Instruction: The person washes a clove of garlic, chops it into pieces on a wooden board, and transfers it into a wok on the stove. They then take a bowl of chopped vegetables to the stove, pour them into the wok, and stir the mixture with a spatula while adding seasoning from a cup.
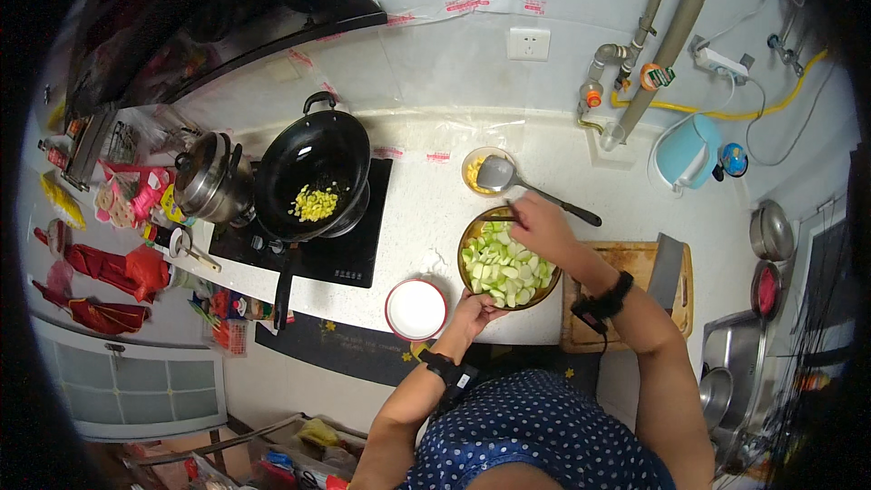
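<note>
My left hand [476, 313] grips the near rim of a round bowl [465, 279] full of sliced pale green vegetable [510, 271]. Over the bowl's far right side, my right hand [542, 223] is closed around a thin dark utensil [495, 218]; its exact kind cannot be told. Behind the bowl, a metal spatula [495, 173] with a black handle rests across a small bowl [468, 183] of chopped yellow pieces. A white bowl with a red rim [416, 310] stands left of my left hand. On the hob, a black wok [309, 150] holds more chopped yellow pieces [314, 203].
A cleaver [667, 271] lies on the wooden cutting board [616, 256] at the right. A lidded steel pot [211, 180] stands left of the wok, whose handle [284, 299] reaches past the counter's front edge. A blue pitcher [688, 150] is at the back right, near the sink [738, 347].
</note>
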Demonstrator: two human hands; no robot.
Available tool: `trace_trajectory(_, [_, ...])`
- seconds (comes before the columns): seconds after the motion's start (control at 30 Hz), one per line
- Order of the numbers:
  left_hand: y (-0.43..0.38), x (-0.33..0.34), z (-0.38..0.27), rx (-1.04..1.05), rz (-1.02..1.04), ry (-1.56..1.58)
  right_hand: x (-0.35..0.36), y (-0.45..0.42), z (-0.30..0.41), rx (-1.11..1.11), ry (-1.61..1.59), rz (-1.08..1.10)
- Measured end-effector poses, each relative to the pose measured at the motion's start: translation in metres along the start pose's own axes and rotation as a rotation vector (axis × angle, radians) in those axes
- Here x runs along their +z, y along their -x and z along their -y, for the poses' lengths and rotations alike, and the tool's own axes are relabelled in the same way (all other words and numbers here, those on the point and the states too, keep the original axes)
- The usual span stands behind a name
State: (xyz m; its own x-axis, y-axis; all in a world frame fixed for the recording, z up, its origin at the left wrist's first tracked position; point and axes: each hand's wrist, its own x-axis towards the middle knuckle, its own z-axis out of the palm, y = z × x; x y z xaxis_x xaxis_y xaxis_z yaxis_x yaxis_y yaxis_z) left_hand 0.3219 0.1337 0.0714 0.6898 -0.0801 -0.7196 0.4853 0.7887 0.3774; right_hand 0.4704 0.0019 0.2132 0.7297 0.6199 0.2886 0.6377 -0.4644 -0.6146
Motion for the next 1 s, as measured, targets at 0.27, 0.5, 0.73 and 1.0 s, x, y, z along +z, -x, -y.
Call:
trace_trajectory(0.27, [0.026, 0.008, -0.005, -0.008, 0.01, 0.04, -0.067, 0.06, -0.007, 0.205, -0.416, -0.142])
trace_trajectory(0.5, [0.114, 0.036, -0.035, 0.114, -0.043, -0.022, -0.114, 0.081, 0.012, 0.368, -0.881, -0.36])
trace_trajectory(0.73, [0.166, 0.004, -0.063, 0.248, 0.031, 0.047, -0.097, 0.057, 0.048, 0.262, -1.188, -0.236])
trace_trajectory(1.0, [0.226, -0.045, -0.104, 0.446, -0.011, 0.077, -0.056, 0.019, 0.091, 0.042, -1.306, 0.027])
